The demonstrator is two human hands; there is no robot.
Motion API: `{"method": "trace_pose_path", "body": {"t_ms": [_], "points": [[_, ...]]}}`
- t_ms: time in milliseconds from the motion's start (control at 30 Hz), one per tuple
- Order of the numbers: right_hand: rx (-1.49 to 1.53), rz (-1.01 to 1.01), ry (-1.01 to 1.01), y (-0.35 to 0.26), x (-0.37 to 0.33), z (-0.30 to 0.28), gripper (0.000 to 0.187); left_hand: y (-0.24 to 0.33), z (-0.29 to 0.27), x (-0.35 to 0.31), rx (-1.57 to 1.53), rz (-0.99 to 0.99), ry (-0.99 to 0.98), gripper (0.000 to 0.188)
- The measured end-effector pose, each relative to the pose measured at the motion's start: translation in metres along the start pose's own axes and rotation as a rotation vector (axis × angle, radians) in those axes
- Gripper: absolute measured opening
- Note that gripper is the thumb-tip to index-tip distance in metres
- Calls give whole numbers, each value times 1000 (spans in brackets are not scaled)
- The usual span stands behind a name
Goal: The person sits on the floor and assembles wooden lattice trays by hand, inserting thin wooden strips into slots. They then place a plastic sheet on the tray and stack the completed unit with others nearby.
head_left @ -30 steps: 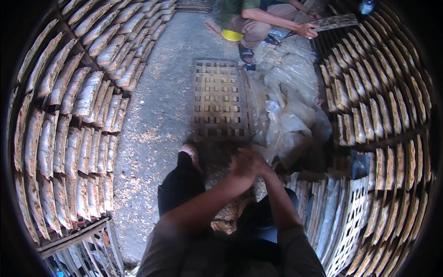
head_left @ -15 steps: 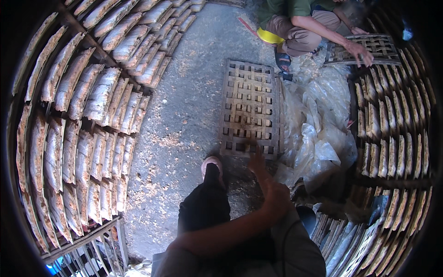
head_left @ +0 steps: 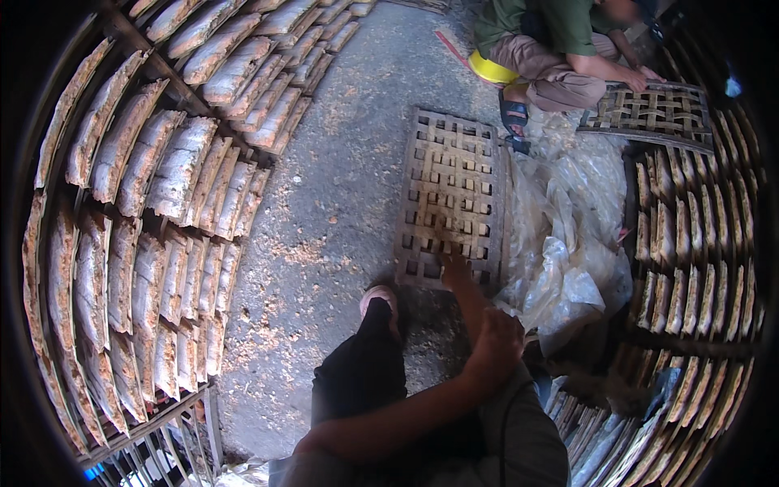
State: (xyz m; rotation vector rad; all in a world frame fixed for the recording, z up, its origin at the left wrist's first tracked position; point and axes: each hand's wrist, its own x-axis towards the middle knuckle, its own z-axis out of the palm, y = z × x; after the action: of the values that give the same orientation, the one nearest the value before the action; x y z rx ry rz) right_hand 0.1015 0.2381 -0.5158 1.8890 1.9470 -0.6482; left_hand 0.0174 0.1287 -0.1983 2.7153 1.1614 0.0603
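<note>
A wood-framed woven bamboo tray with a grid of square gaps lies on the floor before me. My right hand is over its near end, its dark fingers stretched toward the lattice. Whether the fingertips touch the slats is hard to see. My left forearm crosses in front of my body from the lower left. My left hand is folded round my right forearm, with most of its fingers hidden. At the far right a squatting person has both hands at the top edge of a second woven tray.
Rows of curved, crusted slabs stand on racks at the left. Similar racked slabs line the right. Crumpled clear plastic sheeting lies beside the tray. Pale crumbs litter the grey floor. My shoe is near the tray.
The other person's outstretched hand has drawn back to the second tray's edge. My view has shifted slightly, and my right hand remains at the near end of the floor tray.
</note>
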Motion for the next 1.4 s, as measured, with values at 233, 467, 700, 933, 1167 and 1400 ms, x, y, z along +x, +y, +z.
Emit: {"method": "trace_pose_path", "body": {"t_ms": [233, 467, 700, 933, 1167, 1400], "points": [[-27, 100, 50, -30, 7, -21, 65, -13, -2, -2, 173, -36, -110, 43], [161, -1, 667, -37, -16, -46, 38, -11, 16, -9, -69, -34, 43, 40], [11, 94, 1057, 0, -50, -142, 31, 30, -2, -13, -453, 97, 127, 44], [997, 309, 888, -5, -210, -266, 32, 32, -30, -4, -607, 167, 663, 48], [1658, -103, 433, 34, -388, -222, 43, 47, -55, -12, -913, 50, 750, 64], [1589, -234, 635, 21, -472, -173, 46, 87, -56, -44, -1094, 115, 281, 56]]}}
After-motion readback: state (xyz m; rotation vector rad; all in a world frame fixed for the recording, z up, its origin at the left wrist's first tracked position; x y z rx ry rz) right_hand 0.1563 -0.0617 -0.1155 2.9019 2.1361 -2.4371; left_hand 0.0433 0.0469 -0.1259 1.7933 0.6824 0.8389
